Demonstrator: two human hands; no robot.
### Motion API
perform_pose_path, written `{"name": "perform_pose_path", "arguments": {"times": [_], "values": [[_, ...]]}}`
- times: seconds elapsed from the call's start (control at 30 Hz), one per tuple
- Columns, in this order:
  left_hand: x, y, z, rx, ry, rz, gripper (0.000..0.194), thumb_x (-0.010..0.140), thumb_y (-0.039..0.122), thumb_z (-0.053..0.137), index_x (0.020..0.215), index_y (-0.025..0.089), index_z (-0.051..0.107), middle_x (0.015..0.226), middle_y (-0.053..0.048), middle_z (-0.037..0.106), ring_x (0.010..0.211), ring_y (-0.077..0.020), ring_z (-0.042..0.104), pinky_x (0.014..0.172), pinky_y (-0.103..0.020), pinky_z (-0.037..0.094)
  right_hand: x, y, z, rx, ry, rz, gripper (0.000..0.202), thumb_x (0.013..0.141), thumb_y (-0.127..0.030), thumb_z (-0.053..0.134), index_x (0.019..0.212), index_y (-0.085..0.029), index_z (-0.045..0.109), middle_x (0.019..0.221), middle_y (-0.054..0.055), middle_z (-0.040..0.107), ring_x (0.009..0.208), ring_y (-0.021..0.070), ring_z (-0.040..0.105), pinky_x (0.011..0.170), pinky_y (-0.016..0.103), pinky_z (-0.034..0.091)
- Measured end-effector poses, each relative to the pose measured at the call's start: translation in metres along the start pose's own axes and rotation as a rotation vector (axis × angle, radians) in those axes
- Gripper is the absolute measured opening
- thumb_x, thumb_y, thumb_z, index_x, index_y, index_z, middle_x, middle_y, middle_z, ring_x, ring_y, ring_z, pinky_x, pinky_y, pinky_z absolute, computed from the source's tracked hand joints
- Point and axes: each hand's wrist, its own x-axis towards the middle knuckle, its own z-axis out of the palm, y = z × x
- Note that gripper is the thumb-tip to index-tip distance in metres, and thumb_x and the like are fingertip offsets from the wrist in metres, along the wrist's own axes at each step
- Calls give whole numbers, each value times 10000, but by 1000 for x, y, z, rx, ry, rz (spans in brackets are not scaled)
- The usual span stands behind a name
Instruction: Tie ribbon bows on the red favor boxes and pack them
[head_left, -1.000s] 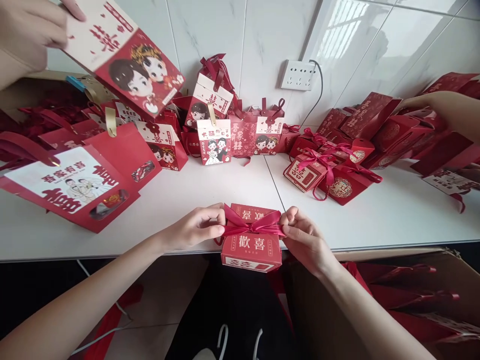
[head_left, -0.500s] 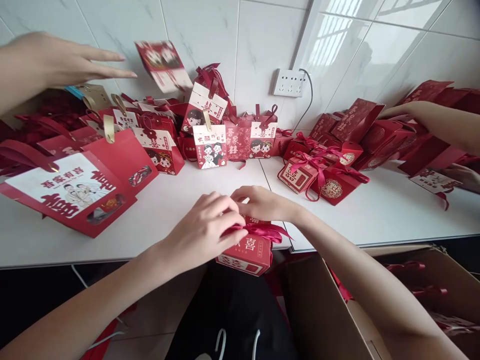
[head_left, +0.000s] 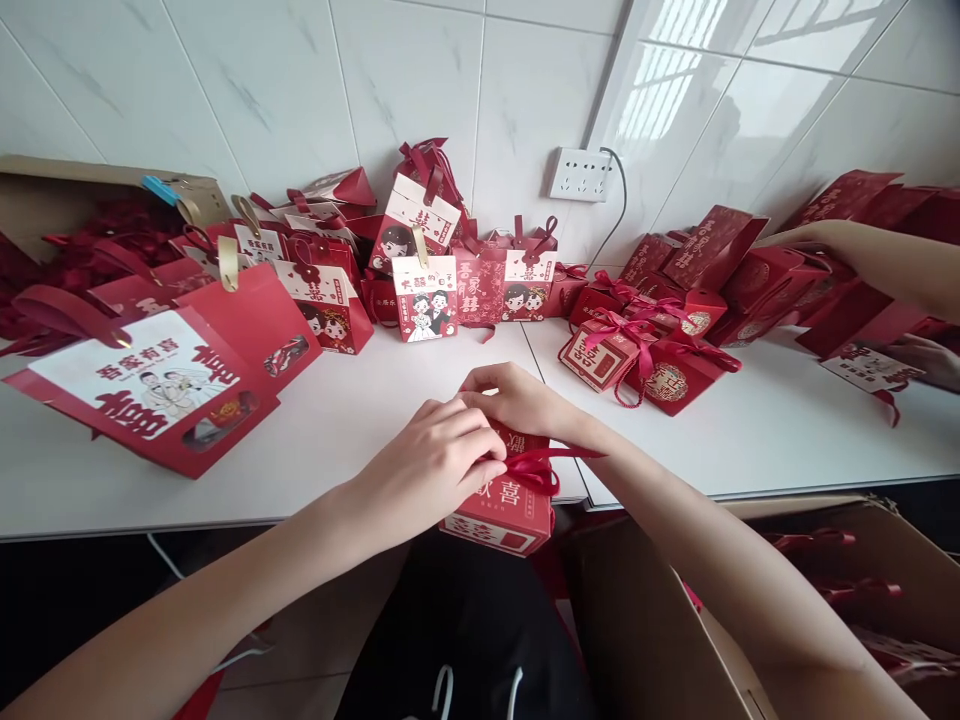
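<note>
A red gift box (head_left: 501,530) with white Chinese lettering sits at the table's front edge, in front of my body. A shiny dark-pink ribbon (head_left: 534,466) runs across its top, with a loose end pointing right. My left hand (head_left: 450,450) rests over the box's left side, fingers curled and closed on the ribbon. From the far side, my right hand (head_left: 517,400) meets it, with thumb and fingers drawn together. Its fingertips are hidden behind my left hand, so what they pinch cannot be made out.
A large red handled box (head_left: 187,390) stands at left. Red and white gift boxes (head_left: 426,300) line the wall; ribboned boxes (head_left: 600,350) sit right of centre. Another person's arm (head_left: 862,245) reaches in at right. An open carton (head_left: 637,610) stands below the table's edge.
Another person's hand at upper left has gone from view. The red and white box that was in the air now lies on the back pile. My hands have shifted slightly on the ribboned box.
</note>
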Motion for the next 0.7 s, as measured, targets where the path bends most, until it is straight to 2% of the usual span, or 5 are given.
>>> {"name": "perform_pose_path", "arguments": {"times": [0.23, 0.37, 0.43, 0.53, 0.7], "values": [[-2, -1, 1, -81, 9, -57, 103, 881, 214, 516, 828, 172, 594, 843, -2, 633, 839, -156, 523, 813, -317, 387, -33, 5, -30, 126, 193, 160, 381, 866, -510, 433, 886, -150, 555, 852, 81, 647, 741, 156, 608, 650, 272, 474], [-1, -1, 1, -133, 3, -81, 87, 872, 222, 534, 823, 174, 587, 849, 0, 630, 847, -154, 519, 818, -313, 395, -75, 10, -54, -47, -85, 159, 445, 773, -588, 544, 888, -162, 599, 805, 55, 634, 742, 165, 580, 651, 270, 449], [-1, -2, 1, -140, -7, -78, 82, 871, 220, 534, 825, 173, 582, 844, 1, 624, 836, -150, 514, 815, -311, 397, -88, 12, -58, -79, -109, 168, 391, 762, -541, 592, 884, -170, 594, 720, 24, 614, 654, 139, 559, 592, 250, 422], [-1, -2, 1, -130, -18, -79, 85, 877, 219, 523, 833, 172, 578, 844, 2, 620, 824, -148, 510, 806, -311, 396, -92, 12, -57, -46, -96, 186, 413, 776, -571, 555, 805, -159, 582, 640, 12, 583, 597, 125, 537, 554, 241, 394], [0, -1, 0, -113, -21, -76, 79, 875, 215, 521, 835, 173, 575, 853, -4, 624, 843, -157, 514, 804, -316, 393, -90, 4, -51, 103, -292, 364, 527, 804, -635, 441, 681, -142, 581, 613, 25, 591, 554, 122, 548, 559, 250, 406]]}}
